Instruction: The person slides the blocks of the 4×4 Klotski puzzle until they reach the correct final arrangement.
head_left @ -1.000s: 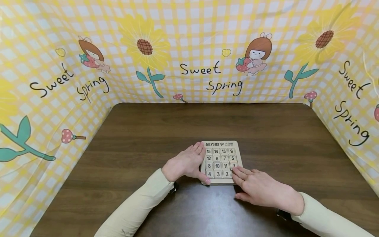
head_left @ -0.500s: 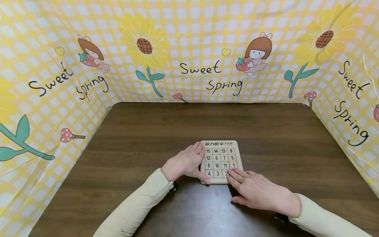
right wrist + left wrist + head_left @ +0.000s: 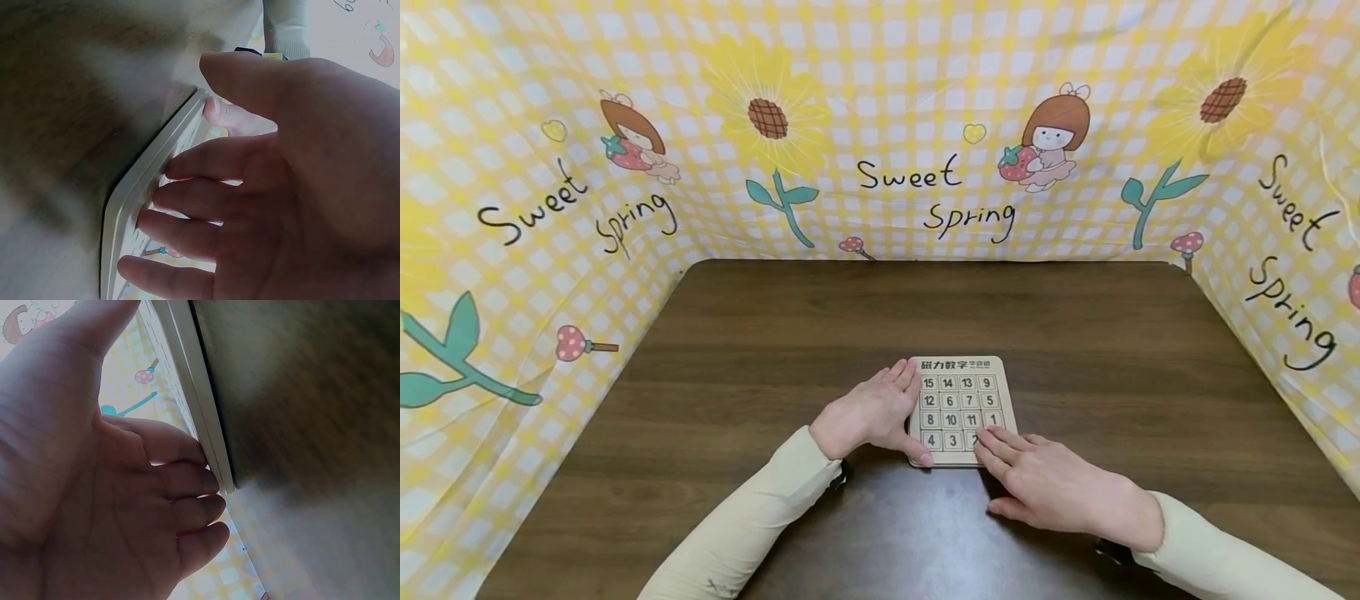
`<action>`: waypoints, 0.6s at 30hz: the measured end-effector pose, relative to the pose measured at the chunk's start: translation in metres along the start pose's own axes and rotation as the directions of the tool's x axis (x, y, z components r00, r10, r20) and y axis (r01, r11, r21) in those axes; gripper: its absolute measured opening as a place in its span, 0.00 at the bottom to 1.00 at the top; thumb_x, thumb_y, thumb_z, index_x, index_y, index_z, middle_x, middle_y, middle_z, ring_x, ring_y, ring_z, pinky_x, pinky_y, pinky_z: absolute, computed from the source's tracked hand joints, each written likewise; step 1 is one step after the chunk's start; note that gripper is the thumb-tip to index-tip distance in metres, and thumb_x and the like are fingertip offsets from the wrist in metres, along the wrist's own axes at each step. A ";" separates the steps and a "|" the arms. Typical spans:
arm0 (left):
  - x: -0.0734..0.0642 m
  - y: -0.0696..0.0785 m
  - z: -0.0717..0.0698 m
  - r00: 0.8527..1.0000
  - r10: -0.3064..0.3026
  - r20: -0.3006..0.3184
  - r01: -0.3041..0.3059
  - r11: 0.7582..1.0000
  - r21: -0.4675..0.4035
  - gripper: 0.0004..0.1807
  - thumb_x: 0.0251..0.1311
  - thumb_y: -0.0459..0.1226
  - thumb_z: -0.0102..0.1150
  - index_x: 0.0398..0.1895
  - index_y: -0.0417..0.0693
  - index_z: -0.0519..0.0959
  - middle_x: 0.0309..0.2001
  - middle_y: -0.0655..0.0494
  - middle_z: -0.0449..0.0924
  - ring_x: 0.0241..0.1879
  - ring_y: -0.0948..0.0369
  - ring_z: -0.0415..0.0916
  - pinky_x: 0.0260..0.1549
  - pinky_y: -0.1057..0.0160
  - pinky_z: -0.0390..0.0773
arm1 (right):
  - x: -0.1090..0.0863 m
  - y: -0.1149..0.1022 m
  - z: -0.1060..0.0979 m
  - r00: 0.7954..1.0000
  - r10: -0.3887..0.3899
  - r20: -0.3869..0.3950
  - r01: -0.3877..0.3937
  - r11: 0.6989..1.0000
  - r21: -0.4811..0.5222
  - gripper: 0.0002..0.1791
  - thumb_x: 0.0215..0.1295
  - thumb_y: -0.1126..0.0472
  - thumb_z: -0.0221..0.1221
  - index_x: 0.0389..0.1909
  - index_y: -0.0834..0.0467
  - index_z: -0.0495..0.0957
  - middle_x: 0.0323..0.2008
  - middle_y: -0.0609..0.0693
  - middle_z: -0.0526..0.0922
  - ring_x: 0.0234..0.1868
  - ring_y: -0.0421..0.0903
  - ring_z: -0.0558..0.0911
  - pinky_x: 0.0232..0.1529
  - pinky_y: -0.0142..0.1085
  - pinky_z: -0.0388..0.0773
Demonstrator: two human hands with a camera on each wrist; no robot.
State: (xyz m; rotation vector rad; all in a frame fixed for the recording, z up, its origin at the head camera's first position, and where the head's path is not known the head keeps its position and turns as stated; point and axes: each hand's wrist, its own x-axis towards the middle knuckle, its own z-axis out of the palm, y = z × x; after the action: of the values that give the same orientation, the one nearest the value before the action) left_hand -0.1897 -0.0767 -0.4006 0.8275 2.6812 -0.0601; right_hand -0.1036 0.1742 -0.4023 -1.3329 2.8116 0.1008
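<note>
On the table (image 3: 820, 325) lies a pale number slide puzzle (image 3: 957, 457), its square tiles printed with dark numbers. My left hand (image 3: 876, 411) rests against the puzzle's left side, thumb on the lower left corner and fingers along the upper left edge. In the left wrist view, the fingers (image 3: 199, 512) touch the frame's side. My right hand (image 3: 1048, 479) lies over the lower right corner, its fingertips on the bottom row. They partly cover the 2 tile (image 3: 972, 440) and hide the spot to its right. From the right wrist, its fingers (image 3: 187, 197) extend onto the tile face.
Behind the table and along both sides hangs a yellow checked cloth (image 3: 895, 100) printed with flowers and lettering. Dark wood tabletop surrounds the puzzle. Dark straps (image 3: 1112, 550) show under the wrists, at the pale sleeves.
My right hand has shifted slightly left, from beside the 2 tile to partly over it, then stays there. The left hand and puzzle keep their place.
</note>
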 end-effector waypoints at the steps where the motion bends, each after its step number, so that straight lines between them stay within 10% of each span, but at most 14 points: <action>1: 0.000 0.000 0.000 1.000 0.000 -0.001 0.000 1.000 -0.001 0.70 0.42 0.73 0.62 0.77 0.37 0.47 0.79 0.42 0.40 0.79 0.51 0.41 0.77 0.55 0.49 | 0.000 0.000 0.000 1.000 -0.002 0.000 0.002 1.000 0.000 0.36 0.66 0.42 0.59 0.66 0.63 0.70 0.68 0.60 0.71 0.69 0.56 0.71 0.58 0.53 0.77; 18: 0.001 -0.001 0.000 1.000 -0.003 0.006 0.003 1.000 -0.003 0.70 0.42 0.73 0.63 0.77 0.37 0.47 0.79 0.42 0.39 0.79 0.51 0.40 0.78 0.55 0.48 | -0.009 0.005 0.003 1.000 0.020 0.018 -0.020 0.999 0.033 0.38 0.67 0.41 0.57 0.69 0.61 0.67 0.71 0.59 0.67 0.70 0.58 0.69 0.61 0.55 0.75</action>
State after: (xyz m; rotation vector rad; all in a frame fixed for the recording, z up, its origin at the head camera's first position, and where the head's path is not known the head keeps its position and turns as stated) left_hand -0.1906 -0.0768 -0.4008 0.8212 2.6763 -0.0586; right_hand -0.1015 0.1842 -0.4048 -1.2908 2.8000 0.0650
